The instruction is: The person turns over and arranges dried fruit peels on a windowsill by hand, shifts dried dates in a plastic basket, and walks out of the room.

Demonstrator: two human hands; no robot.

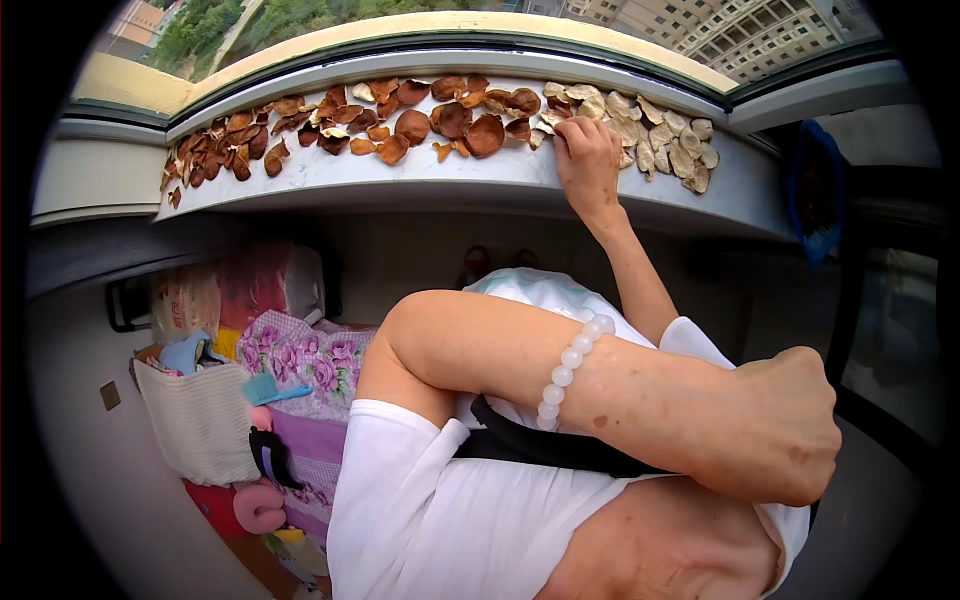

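Note:
Dried reddish-brown slices (485, 136) lie along the white window sill (400, 182), some flat and some curled. Pale cream slices (683, 160) are spread over the sill's right part. At the border between the two colours, my right hand (590, 150) reaches down with bent fingers closed at a pale slice (545, 122); its fingertips are partly hidden. My left forearm, wearing a bracelet of white beads (562, 376), crosses in front of my chest. My left hand (785, 428) is closed in a fist at the right, and its inside is hidden.
The window frame (450, 42) runs behind the sill, with buildings and trees outside. A blue bag-like object (815, 190) hangs at the right. Below left are purple flowered cloth (305, 355), a light-blue brush (275, 389), a cream woven cloth (200, 420) and a pink ring-shaped cushion (260, 508).

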